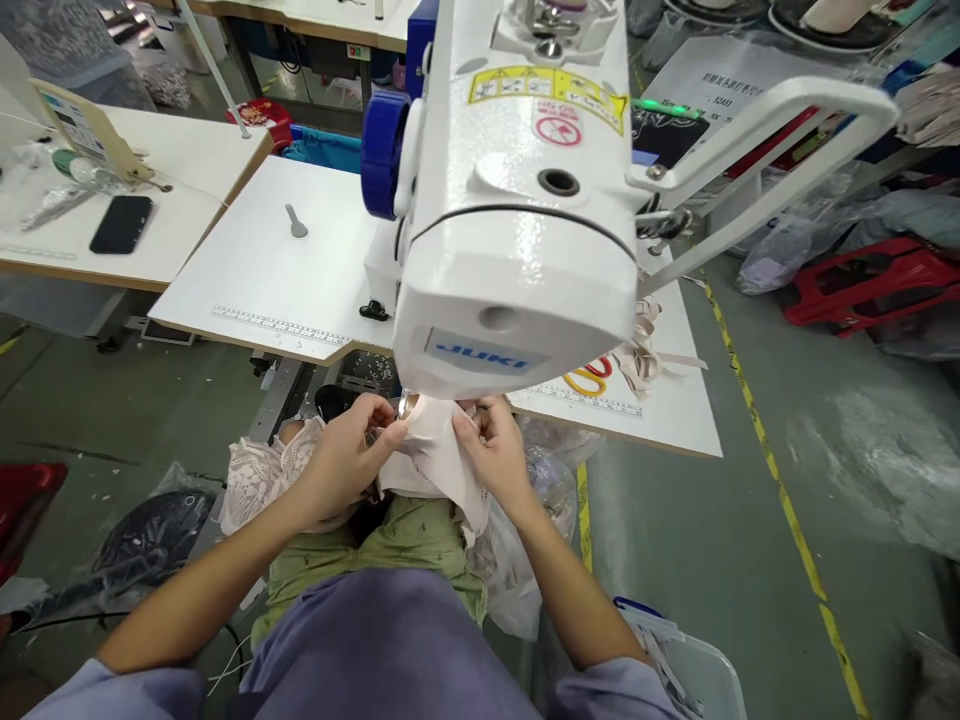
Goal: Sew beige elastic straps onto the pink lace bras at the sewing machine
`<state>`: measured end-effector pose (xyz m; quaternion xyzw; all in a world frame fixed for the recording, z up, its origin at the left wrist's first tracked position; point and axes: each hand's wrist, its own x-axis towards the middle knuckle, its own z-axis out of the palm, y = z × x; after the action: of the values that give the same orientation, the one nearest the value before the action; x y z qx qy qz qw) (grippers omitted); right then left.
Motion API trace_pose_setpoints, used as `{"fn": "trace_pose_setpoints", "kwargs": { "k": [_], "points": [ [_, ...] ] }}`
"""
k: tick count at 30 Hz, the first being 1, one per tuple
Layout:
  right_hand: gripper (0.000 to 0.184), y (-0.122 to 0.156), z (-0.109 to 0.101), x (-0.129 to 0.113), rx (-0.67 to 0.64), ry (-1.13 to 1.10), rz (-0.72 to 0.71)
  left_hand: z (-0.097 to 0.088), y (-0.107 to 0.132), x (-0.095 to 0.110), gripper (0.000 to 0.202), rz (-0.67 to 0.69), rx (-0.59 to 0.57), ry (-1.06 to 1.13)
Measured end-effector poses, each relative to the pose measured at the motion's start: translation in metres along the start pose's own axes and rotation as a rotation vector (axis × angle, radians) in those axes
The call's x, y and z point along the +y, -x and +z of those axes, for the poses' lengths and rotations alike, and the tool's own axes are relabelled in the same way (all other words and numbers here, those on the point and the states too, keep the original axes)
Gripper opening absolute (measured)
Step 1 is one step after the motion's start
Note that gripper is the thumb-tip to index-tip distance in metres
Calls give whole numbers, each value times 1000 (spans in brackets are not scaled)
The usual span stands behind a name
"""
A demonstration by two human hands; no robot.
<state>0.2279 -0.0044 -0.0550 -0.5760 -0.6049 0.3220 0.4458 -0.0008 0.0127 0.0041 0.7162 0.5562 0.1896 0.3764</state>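
A pale pink bra [439, 455] hangs over my lap, just below the head of a white JUKI sewing machine [517, 290]. My left hand [356, 450] pinches its upper edge on the left, close to a small shiny metal part of the machine. On the other side, my right hand [495, 450] grips the fabric between thumb and fingers. A lace-covered section [259, 478] bulges out to the left behind my left wrist. The machine head hides the needle area and the fabric's far edge.
Red-and-yellow-handled scissors [589, 378] and beige fabric strips [641, 350] lie right of the machine on the white table [675, 410]. Left are a ruler strip [281, 325], a grey flat tool [296, 222] and a phone [121, 224]. A clear plastic bin [701, 665] stands low at right.
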Motion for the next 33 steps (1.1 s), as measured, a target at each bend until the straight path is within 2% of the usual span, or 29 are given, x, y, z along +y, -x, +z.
{"fn": "trace_pose_setpoints", "kwargs": {
  "k": [2, 5, 7, 9, 11, 13, 15, 17, 19, 20, 22, 24, 27, 29, 33],
  "points": [
    [21, 22, 3, -9, -23, 20, 24, -3, 0, -3, 43, -11, -151, 85],
    [23, 65, 11, -30, -134, -63, 62, -3, 6, -8, 41, 34, -387, 265],
    [23, 88, 19, -46, -209, -136, 81, -7, 15, -9, 40, 38, -460, 408],
    [22, 97, 30, -57, -242, -204, 97, -18, 28, -9, 38, 22, -381, 452],
    [21, 89, 49, -63, -310, -295, 87, -36, 40, -9, 36, 11, -208, 392],
    [41, 69, 74, -63, -430, -459, 79, -56, 49, -10, 36, 0, -71, 284],
    [63, 46, 102, -60, -517, -688, 166, -71, 53, -14, 37, -18, -26, 186],
    [58, 30, 123, -54, -500, -884, 368, -75, 52, -24, 38, -23, -58, 112],
    [44, 26, 136, -45, -361, -974, 538, -67, 48, -39, 37, -21, -96, 62],
    [38, 28, 138, -39, -260, -977, 569, -60, 46, -47, 34, -26, -72, 25],
    [31, 38, 140, -28, -70, -901, 516, -39, 42, -63, 29, -62, 68, -49],
    [23, 52, 141, -16, 32, -726, 365, -15, 40, -75, 28, -138, 151, 22],
    [11, 69, 141, 1, 5, -383, 91, 17, 40, -82, 36, -229, 16, 338],
    [11, 76, 137, 9, -61, -186, -26, 30, 40, -81, 37, -250, -11, 460],
    [17, 83, 112, 13, -275, -27, 3, 32, 44, -69, 32, -233, 74, 509]
  ]
}}
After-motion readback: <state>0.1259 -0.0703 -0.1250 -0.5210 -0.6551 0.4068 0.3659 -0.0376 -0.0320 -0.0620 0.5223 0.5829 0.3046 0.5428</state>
